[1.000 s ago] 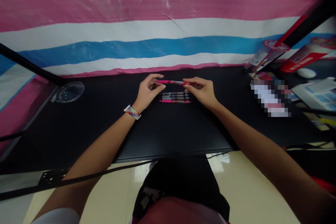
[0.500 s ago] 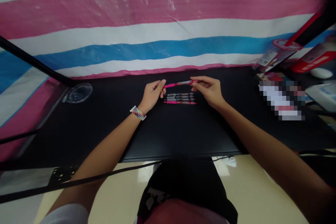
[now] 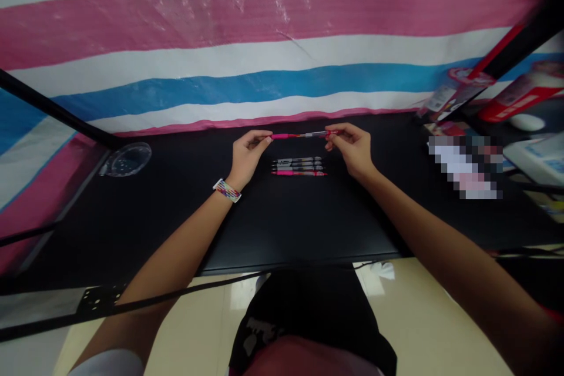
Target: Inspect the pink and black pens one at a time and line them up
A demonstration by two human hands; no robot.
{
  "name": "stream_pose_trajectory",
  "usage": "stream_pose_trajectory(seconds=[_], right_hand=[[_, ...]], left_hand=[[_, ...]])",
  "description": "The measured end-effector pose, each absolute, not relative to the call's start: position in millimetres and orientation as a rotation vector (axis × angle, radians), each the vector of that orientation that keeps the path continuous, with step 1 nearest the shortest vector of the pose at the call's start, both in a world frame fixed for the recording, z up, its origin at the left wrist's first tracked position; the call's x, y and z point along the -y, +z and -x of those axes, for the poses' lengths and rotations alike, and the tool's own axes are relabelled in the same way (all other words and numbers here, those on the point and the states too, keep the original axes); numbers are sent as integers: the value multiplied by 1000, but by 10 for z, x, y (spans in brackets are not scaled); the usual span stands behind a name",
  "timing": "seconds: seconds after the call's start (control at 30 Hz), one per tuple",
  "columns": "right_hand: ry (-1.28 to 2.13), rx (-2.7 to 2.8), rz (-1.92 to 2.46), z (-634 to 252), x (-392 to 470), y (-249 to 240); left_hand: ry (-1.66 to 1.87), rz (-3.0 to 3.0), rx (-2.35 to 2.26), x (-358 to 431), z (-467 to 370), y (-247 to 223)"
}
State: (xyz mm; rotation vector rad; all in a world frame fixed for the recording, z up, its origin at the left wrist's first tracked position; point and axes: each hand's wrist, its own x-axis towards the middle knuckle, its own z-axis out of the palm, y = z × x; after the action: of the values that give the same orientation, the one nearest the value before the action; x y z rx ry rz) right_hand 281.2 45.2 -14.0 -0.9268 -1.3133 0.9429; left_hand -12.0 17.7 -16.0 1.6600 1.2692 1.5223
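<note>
A pink pen point(image 3: 299, 136) is stretched level between my two hands, above the black table. My left hand point(image 3: 249, 155) pinches its pink grip end; a patterned band is on that wrist. My right hand point(image 3: 353, 150) pinches the clear barrel's red end. Between barrel and grip a thin, reddish stretch shows; whether the parts are separated is too small to tell. Just below, several pens lie side by side on the table: dark and clear ones point(image 3: 298, 163), and a pink one point(image 3: 299, 173) nearest me.
A clear plastic lid or cup point(image 3: 129, 160) lies at the left. A red-rimmed clear container point(image 3: 458, 91), a red-labelled bottle point(image 3: 520, 94) and a blurred-out item point(image 3: 467, 170) are at the right. A striped sheet point(image 3: 264, 82) hangs behind the black table point(image 3: 299, 223).
My left hand has moved up and left, away from the lying pens. The held pen now spans a wider gap and lies more level, with its middle section thinner.
</note>
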Motion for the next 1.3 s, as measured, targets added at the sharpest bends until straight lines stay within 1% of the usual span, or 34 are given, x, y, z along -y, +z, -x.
stream_pose_trajectory(seconds=[0.33, 0.73, 0.9, 1.2, 1.3], right_hand=[[832, 1354, 983, -2847, -491, -167], [804, 1345, 988, -2800, -416, -99], [912, 1435, 948, -2732, -279, -48], [1031, 1396, 921, -2740, -305, -71], [1104, 1370, 885, -2733, -307, -90]], left_hand=[[1530, -1694, -1295, -178, 122, -157], [1536, -1616, -1222, -144, 88, -133], [1407, -1678, -1155, -103, 43, -109], [1356, -1982, -1266, -89, 54, -104], [1281, -2062, -1257, -58, 37, -85]])
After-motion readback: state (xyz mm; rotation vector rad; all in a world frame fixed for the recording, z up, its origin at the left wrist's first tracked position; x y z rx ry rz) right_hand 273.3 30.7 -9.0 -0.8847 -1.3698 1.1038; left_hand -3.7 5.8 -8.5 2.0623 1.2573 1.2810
